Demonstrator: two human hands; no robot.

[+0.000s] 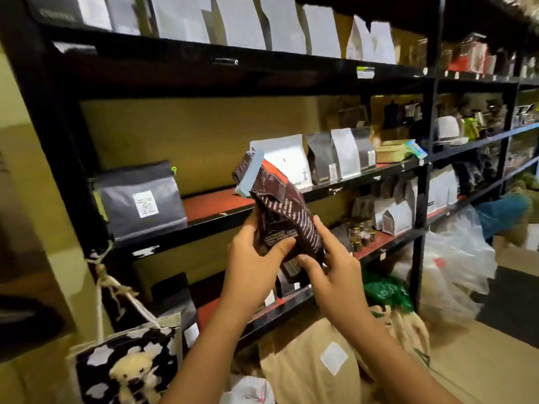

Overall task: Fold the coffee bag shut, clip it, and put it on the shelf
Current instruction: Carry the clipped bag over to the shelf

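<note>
A dark brown coffee bag (280,211) with white print and an orange patch is held up in front of the black shelf (221,220). A light blue clip (250,177) sits across its folded top. My left hand (253,255) grips the bag's lower left side, thumb across the front. From the right, my right hand (329,263) holds the bag's lower part. The bag tilts with its top toward the left, at the level of the middle shelf board.
The red middle shelf board (210,204) has a grey bag (143,199) at left and white and grey bags (291,161) at right. More bags fill the upper shelf. Brown paper sacks (315,365) and a patterned tote (128,365) stand below; plastic bags (455,258) lie at right.
</note>
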